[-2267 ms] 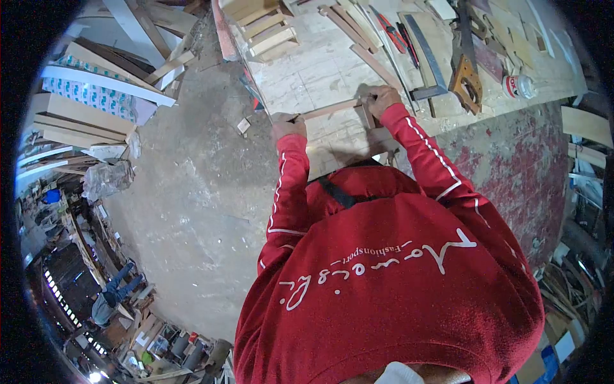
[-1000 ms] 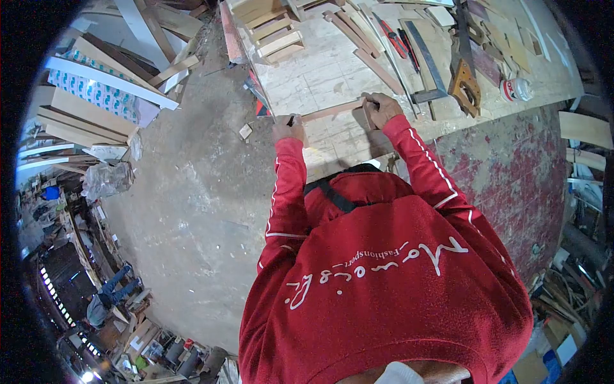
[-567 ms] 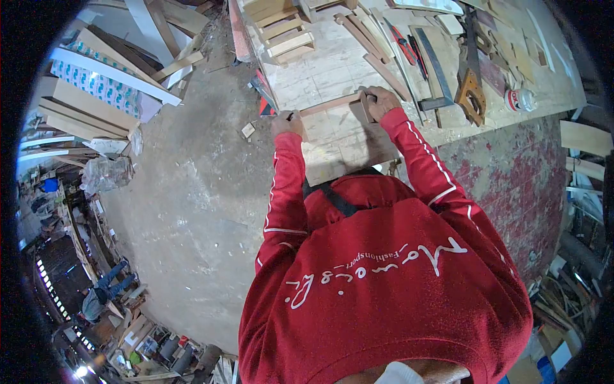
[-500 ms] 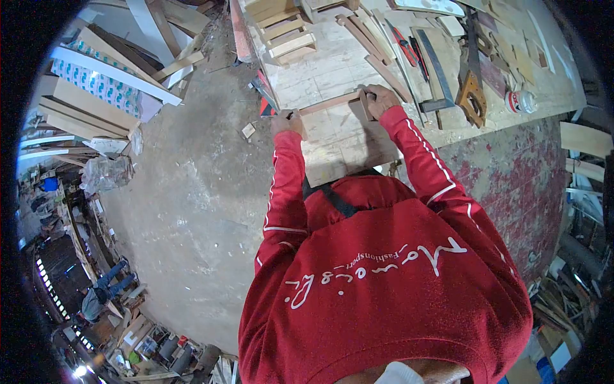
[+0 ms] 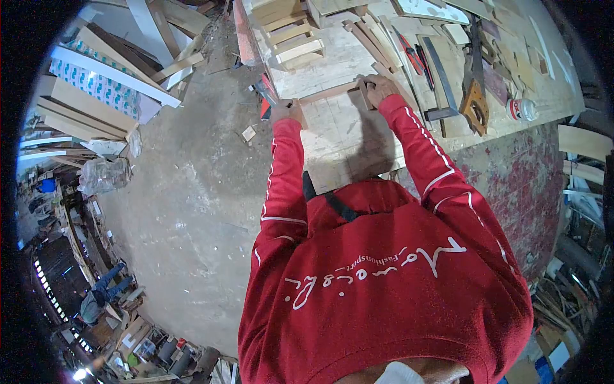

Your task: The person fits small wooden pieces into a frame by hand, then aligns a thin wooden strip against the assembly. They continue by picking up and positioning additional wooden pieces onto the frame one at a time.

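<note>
A thin wooden frame piece (image 5: 329,93) lies across the light work board (image 5: 339,150) at the near edge of the bench. My left hand (image 5: 286,111) is closed round its left corner, by a short side piece. At the right corner my right hand (image 5: 377,91) grips the same piece, thumb and fingers pressed together. The fingertips of both hands are partly hidden. A shadow falls on the board below my right hand.
Right of the hands lie wood strips (image 5: 368,46), a metal square (image 5: 440,77), red-handled pliers (image 5: 411,54), a handsaw (image 5: 474,105) and a white jar (image 5: 521,109). Small slatted wooden pieces (image 5: 299,50) stand behind. Another person (image 5: 96,301) is far left.
Both hands and the frame piece stay nearly in place. The bench and its tools have shifted slightly in view, downward and to the right.
</note>
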`<state>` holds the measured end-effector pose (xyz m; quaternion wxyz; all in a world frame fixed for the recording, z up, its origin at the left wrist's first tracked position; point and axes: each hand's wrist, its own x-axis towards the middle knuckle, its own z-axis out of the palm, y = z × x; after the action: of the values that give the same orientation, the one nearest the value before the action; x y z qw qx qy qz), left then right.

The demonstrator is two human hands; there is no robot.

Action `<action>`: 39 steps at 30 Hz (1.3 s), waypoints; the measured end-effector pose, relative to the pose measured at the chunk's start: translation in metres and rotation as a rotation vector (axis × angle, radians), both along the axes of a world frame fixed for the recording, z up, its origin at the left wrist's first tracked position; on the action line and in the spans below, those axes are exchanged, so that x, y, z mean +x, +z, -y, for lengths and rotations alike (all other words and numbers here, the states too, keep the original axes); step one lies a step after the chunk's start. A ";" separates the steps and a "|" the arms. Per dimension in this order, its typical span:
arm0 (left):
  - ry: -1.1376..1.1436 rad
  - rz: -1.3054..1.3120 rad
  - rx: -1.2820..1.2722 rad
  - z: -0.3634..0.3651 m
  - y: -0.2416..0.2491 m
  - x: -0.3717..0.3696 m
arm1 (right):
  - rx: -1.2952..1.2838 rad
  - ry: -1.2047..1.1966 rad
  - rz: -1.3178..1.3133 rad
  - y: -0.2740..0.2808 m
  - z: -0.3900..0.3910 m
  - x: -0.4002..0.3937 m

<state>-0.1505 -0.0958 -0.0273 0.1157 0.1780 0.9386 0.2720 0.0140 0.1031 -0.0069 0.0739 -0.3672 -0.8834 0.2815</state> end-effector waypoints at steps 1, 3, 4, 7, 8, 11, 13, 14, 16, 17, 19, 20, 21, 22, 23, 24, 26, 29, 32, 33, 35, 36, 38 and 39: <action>0.005 0.004 0.005 -0.001 -0.001 -0.002 | 0.001 -0.002 0.001 0.001 -0.001 0.000; -0.027 -0.011 0.073 0.001 -0.004 -0.003 | -0.065 -0.020 -0.018 0.002 -0.003 0.000; -0.055 -0.028 0.140 0.002 -0.006 -0.003 | -0.065 -0.021 -0.016 0.000 -0.003 0.002; -0.011 -0.057 0.115 0.001 -0.008 0.001 | -0.085 -0.054 -0.094 -0.004 0.001 0.008; -0.014 -0.057 0.114 0.001 -0.007 0.002 | -0.074 -0.037 -0.114 -0.004 0.001 0.009; -0.033 -0.055 0.039 0.001 0.007 0.004 | -0.060 -0.014 -0.102 0.003 0.005 0.009; 0.016 0.066 0.098 0.001 0.018 0.006 | -0.054 -0.008 -0.071 0.003 0.004 0.009; 0.015 0.065 0.098 0.000 0.017 0.006 | -0.033 0.004 -0.084 0.002 0.004 0.009; 0.034 0.023 0.024 -0.001 0.013 0.004 | -0.014 0.016 -0.097 0.000 0.003 0.009; 0.034 0.022 0.023 0.000 0.011 0.004 | -0.042 0.028 -0.094 -0.001 0.002 0.009; 0.022 0.000 0.053 0.001 0.009 0.005 | -0.070 0.039 -0.093 0.001 0.002 0.009; 0.021 -0.002 0.053 0.001 0.008 0.005 | -0.068 0.045 -0.120 0.003 0.002 0.010; -0.003 -0.022 0.057 0.001 0.006 0.004 | -0.066 0.051 -0.146 0.003 0.002 0.010; -0.028 -0.042 0.061 0.002 0.004 0.003 | -0.067 0.050 -0.148 0.003 0.002 0.011; -0.030 -0.044 0.060 0.002 0.002 0.002 | -0.037 0.081 -0.141 0.003 0.001 0.011; -0.034 -0.018 0.053 0.002 0.000 0.002 | -0.008 0.111 -0.133 0.002 0.000 0.012; -0.040 0.005 0.044 0.003 -0.003 0.000 | -0.005 0.104 -0.150 -0.001 0.000 0.012; -0.092 -0.041 0.034 0.007 -0.011 -0.002 | -0.032 0.077 -0.139 0.002 0.002 0.011; -0.083 -0.010 0.197 0.011 -0.017 -0.006 | -0.075 0.046 -0.123 0.009 0.003 0.011; -0.119 -0.041 0.124 0.013 -0.019 -0.008 | -0.089 0.033 -0.132 0.009 0.003 0.012; -0.156 -0.072 0.052 0.014 -0.023 -0.009 | -0.093 0.046 -0.132 0.000 -0.002 0.015; -0.126 -0.055 0.126 0.015 -0.023 -0.007 | -0.098 0.060 -0.131 0.000 -0.002 0.016; -0.096 -0.037 0.200 0.015 -0.023 -0.006 | -0.113 0.054 -0.119 0.001 -0.003 0.015; -0.105 -0.056 0.200 0.015 -0.024 -0.006 | -0.128 0.049 -0.107 0.003 -0.003 0.015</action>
<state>-0.1564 -0.1103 -0.0513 0.0850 0.2451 0.8990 0.3528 0.0287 0.1058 -0.0040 0.0905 -0.3342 -0.8671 0.3583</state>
